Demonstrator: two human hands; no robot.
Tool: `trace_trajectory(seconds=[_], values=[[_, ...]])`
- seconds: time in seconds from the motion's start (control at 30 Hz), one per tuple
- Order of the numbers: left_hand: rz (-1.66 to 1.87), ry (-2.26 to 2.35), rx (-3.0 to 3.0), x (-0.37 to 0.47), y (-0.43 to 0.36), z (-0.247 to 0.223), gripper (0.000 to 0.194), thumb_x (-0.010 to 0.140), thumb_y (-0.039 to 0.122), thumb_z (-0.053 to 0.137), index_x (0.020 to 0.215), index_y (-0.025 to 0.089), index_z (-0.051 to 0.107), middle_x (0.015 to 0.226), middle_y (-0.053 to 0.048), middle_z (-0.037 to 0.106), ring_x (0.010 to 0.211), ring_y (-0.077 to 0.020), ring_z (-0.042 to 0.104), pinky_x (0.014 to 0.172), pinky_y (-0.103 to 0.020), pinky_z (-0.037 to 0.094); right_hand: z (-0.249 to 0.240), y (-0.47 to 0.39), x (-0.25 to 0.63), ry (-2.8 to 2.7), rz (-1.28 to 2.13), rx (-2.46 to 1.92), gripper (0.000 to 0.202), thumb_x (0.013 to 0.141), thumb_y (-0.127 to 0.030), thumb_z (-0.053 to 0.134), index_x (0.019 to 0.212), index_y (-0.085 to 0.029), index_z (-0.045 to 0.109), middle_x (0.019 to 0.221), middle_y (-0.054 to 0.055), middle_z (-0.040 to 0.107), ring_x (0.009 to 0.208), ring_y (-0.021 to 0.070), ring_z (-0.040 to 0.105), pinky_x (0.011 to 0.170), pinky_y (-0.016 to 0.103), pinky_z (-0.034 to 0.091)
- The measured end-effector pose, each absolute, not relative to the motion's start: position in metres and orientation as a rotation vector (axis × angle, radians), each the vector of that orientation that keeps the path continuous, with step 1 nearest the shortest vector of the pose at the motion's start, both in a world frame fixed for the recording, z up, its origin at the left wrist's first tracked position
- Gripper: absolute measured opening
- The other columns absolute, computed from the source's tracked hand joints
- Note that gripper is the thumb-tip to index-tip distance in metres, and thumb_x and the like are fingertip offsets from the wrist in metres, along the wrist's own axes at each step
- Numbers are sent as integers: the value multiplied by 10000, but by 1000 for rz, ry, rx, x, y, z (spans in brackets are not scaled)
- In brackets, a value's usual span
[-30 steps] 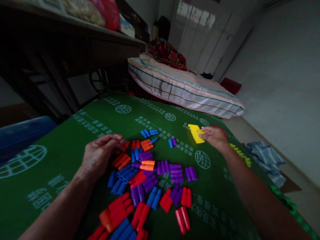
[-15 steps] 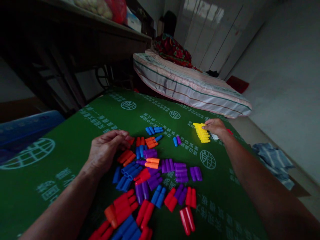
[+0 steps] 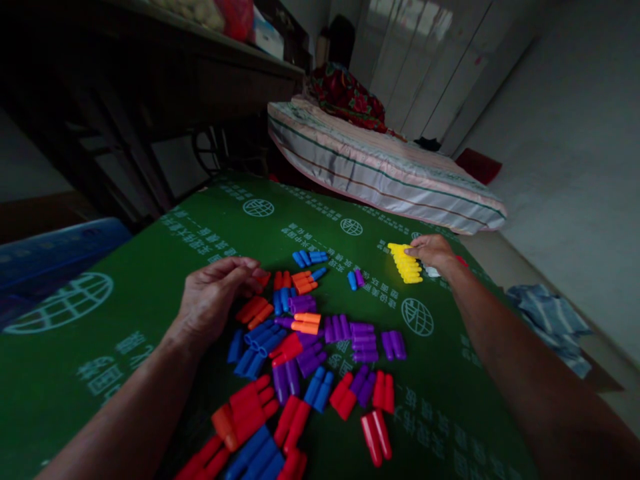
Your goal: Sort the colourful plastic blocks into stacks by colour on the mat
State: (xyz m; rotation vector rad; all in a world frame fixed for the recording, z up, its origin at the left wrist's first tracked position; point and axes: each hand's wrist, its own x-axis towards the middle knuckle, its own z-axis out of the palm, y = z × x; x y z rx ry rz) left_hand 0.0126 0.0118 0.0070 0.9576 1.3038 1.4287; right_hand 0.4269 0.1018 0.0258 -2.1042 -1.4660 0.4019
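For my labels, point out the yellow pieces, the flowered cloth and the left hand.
Yellow pieces [image 3: 407, 266]: head view, middle of the row.
Flowered cloth [image 3: 350, 100]: head view, its middle.
Left hand [image 3: 211, 291]: head view, its back.

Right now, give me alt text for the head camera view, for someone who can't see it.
Two bare hands work over a green table: the right hand touches joined yellow pieces, the left hand an orange piece. Between them lie scattered red, blue, purple and orange plastic pieces. A bed stands beyond.

We have 1 lane over the green board [image 3: 376, 253] between the yellow row [image 3: 406, 265] and small blue-purple pair [image 3: 353, 281]; nearer us, the mixed-colour pile [image 3: 287, 347] blocks the middle.
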Motion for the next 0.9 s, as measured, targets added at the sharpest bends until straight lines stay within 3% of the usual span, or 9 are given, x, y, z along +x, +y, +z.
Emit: trace_trajectory(seconds=[0.5,0.73,0.9], values=[[1432,1307,960,13,11,8,208,583,289,698,735,151,665,585,-11,672,479,-88,552,478,-203,416,26,102,426,-1432,316,-2115,312,658,-426,717,804,-150,724,668,43,697,595,164,615,549,264,461],[1434,1276,947,12,13,6,222,572,299,718,732,157,658,632,-12,682,512,-87,569,504,-201,427,33,83,430,-1433,303,-2067,213,680,-393,684,751,-193,707,660,24,703,607,160,631,556,255,473],[1437,1277,935,11,12,10,252,568,322,721,746,157,652,642,-14,681,526,-96,572,506,-205,430,37,16,408,-1529,431,-1936,138,692,-333,657,759,-221,700,759,15,738,710,175,674,680,289,521]])
